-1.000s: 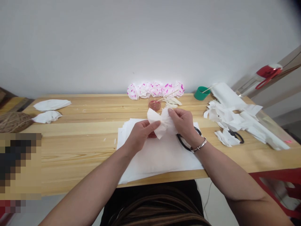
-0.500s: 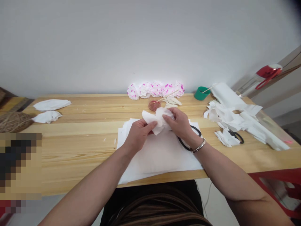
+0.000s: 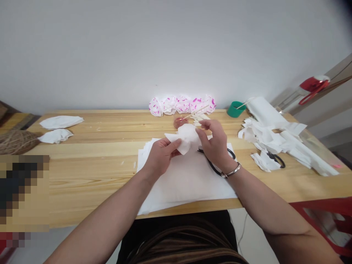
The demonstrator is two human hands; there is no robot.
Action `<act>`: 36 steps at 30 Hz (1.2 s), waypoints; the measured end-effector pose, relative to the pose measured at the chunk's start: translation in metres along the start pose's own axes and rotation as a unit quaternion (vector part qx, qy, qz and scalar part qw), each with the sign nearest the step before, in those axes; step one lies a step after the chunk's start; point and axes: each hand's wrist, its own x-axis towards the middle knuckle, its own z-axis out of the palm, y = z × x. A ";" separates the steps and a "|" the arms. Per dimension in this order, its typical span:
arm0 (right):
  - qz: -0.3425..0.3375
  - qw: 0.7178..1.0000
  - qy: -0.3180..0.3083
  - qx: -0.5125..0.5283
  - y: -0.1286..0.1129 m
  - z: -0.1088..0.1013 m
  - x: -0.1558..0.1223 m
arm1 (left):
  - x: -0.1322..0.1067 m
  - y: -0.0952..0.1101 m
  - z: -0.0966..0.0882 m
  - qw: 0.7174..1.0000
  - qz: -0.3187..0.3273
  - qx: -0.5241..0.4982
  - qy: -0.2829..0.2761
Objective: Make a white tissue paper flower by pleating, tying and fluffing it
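My left hand [image 3: 159, 156] pinches a crumpled piece of thin white paper [image 3: 187, 137] between thumb and fingers, above a stack of white paper sheets [image 3: 184, 187]. At the right edge of that piece, my right hand [image 3: 216, 143] has its thumb and forefinger apart; whether the thumb tip touches the paper is hard to tell. Black-handled scissors [image 3: 211, 165] lie on the stack, partly hidden by my right hand and wrist. Just beyond the held piece sits a small round dish of reddish stuff [image 3: 180, 122] with a thin stick across it.
Crumpled white paper balls with pink marks [image 3: 183, 104] line the wall. Right of them stand a green cup [image 3: 235, 109], paper scraps [image 3: 261, 134] and a white roll [image 3: 266, 112]. Folded white pieces [image 3: 60, 122] and a twine ball [image 3: 19, 142] lie at left.
My right thumb and fingers have come off the white paper and spread apart, shifting slightly up and right. My left hand keeps its pinch, and the paper's upper part looks more spread.
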 end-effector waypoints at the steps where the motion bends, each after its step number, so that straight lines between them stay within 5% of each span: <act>1: -0.050 0.999 -0.002 -0.018 -0.003 -0.002 -0.001 | 0.000 0.000 0.000 1.000 0.000 -0.005 0.003; 6: -0.202 0.969 -0.107 -0.092 -0.014 -0.005 -0.005 | 0.000 -0.001 -0.001 1.000 -0.010 -0.021 0.004; 17: -0.251 0.935 -0.171 -0.185 -0.011 -0.003 -0.004 | -0.002 0.000 -0.001 0.998 -0.019 0.018 -0.064; 36: -0.150 0.969 -0.181 -0.081 -0.013 0.000 -0.003 | -0.003 0.002 0.000 0.996 -0.010 0.035 -0.081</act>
